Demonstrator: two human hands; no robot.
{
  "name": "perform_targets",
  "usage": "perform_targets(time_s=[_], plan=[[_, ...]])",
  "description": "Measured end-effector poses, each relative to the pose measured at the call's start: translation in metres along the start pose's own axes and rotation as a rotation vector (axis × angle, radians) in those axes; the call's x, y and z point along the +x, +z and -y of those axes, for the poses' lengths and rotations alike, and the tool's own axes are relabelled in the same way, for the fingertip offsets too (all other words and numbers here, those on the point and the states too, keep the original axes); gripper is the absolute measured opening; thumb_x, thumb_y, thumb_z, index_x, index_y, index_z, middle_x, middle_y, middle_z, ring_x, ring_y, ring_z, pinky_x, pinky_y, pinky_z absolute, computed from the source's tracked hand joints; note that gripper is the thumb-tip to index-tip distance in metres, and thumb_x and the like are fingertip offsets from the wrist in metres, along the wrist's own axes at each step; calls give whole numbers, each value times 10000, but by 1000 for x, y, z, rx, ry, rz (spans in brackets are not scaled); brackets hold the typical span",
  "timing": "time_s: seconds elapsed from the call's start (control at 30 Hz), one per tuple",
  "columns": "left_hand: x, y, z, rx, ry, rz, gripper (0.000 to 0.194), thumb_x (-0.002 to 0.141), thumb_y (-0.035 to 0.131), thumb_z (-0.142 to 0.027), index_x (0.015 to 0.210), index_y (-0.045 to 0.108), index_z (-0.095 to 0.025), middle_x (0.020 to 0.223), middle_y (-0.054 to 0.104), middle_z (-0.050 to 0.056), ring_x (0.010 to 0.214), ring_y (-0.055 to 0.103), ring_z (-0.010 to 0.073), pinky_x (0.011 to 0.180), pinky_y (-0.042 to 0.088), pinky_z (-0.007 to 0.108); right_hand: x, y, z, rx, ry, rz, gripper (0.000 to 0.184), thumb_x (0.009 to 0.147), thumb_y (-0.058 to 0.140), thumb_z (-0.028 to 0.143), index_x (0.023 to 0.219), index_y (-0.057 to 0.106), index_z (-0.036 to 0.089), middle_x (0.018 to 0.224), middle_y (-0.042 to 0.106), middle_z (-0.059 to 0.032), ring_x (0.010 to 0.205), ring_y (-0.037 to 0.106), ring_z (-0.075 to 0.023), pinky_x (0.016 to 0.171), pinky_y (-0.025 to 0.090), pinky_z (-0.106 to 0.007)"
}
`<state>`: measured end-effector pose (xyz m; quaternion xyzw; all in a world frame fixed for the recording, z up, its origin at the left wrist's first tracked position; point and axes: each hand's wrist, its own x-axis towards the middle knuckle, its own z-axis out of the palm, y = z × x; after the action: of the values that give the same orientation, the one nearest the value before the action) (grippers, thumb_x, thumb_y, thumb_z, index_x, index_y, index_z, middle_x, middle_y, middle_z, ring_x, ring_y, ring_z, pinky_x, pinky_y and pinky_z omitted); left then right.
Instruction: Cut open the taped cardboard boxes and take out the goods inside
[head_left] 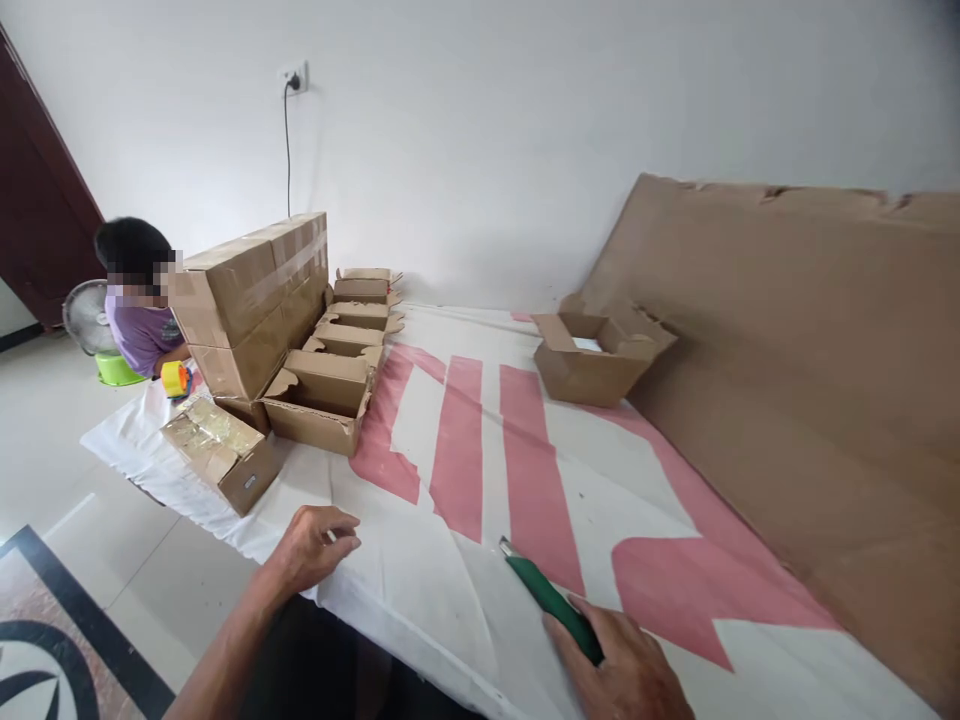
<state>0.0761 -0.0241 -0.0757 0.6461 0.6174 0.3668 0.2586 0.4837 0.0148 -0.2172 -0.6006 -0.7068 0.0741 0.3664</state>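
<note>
A green utility knife (551,603) is in my right hand (622,660), its metal tip pointing away toward the middle of the cloth-covered table. My left hand (319,545) hovers at or rests on the table's near edge, fingers loosely bent and thumb apart, with nothing in it. Left of that hand lies a closed, taped cardboard box (221,450). Behind it a row of open cardboard boxes begins with the nearest open box (319,400). Another open box (592,365), flaps up and something white inside, stands at the back right.
Stacked taped cartons (255,295) form a wall at the left. A big cardboard sheet (795,400) leans at the right. A yellow tape dispenser (175,379) sits at the table's left edge. Beyond are a person in purple (142,325) and a fan (86,315).
</note>
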Motion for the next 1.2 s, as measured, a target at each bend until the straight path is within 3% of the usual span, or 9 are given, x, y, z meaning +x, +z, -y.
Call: perform_targets(time_s=[0.07,0.13,0.27,0.37,0.47,0.7,1.0,1.1,1.2], plan=[[-13,-33,-10,83,78,-164,226,943,656,-374,902,829,-234,810,794,61,720,729,202,692,605,326,-4,2,0,-34,-23,-14,347,960,535,545,1018,733,266,930,744,-140,883,668,-400,753,515,-521],[-17,-77,-9,195,63,-423,246,937,630,-381,823,789,-232,788,759,54,713,696,199,690,598,330,-6,3,1,-82,-49,-49,337,968,528,528,1019,729,262,932,741,-142,880,657,-405,744,495,-520],[-6,-173,21,302,-188,-838,204,788,691,-358,895,753,-195,1026,745,91,928,717,256,782,639,377,-7,4,7,-134,-95,-95,312,995,520,491,1043,712,250,951,738,-141,881,644,-393,755,476,-502],[13,-231,48,181,-522,-903,346,704,815,-309,992,715,-146,1069,729,92,941,687,245,825,642,388,-4,1,14,-148,-102,-95,292,1006,531,460,1073,706,236,969,735,-138,885,636,-371,775,469,-475],[36,-260,62,102,-611,-846,417,786,818,-360,1075,662,-104,957,708,59,857,642,201,747,638,367,-2,-1,20,-163,-79,-84,265,1003,547,434,1067,702,230,960,731,-126,886,625,-345,787,455,-443],[60,-255,62,10,-636,-685,400,835,793,-400,1047,705,-72,807,692,-6,833,627,153,769,615,308,-3,-3,25,-190,-49,-109,273,1010,550,420,1097,701,209,1003,719,-121,929,603,-326,808,438,-423],[50,-242,60,64,-649,-725,392,825,739,-293,1137,717,-57,757,650,-36,775,596,136,771,554,266,-5,-6,23,-175,-38,-81,284,993,592,414,1142,704,200,1037,709,-129,966,589,-331,845,446,-436],[35,-227,55,133,-630,-754,459,756,781,-337,1142,753,-89,738,649,-43,755,570,152,782,548,288,-4,-6,24,-171,-23,-74,273,988,587,407,1137,704,210,1037,704,-123,967,585,-329,839,441,-431],[20,-199,43,148,-561,-654,553,729,779,-469,1170,774,-135,863,739,0,831,631,202,802,571,318,-2,-6,26,-176,-8,-74,260,989,582,405,1120,703,215,1025,704,-115,949,581,-320,825,432,-420]])
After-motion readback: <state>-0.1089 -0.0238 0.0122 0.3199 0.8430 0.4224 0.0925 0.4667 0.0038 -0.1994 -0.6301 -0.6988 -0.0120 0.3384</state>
